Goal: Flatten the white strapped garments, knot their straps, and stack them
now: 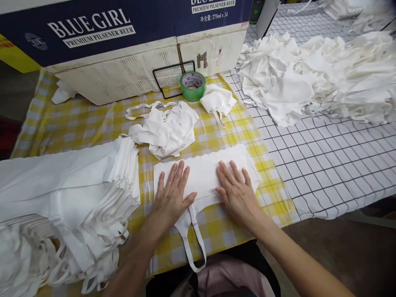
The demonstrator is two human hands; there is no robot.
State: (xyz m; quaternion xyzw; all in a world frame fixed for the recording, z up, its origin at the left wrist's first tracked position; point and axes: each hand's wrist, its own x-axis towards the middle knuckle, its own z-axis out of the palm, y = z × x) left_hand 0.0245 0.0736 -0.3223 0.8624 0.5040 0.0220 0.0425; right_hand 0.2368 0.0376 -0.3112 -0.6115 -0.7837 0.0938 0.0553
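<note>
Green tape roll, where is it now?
In the head view, the green tape roll sits upper centre on the yellow checked cloth, between the black wire frame and, to its right, a crumpled white piece.

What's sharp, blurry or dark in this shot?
In the head view, the BLUE GIRL beer carton lettering is readable, and the left hand and right hand look fairly crisp; in the head view, the white fabric at the far top right goes soft; also in the head view, the floor at lower right is dim.
</note>
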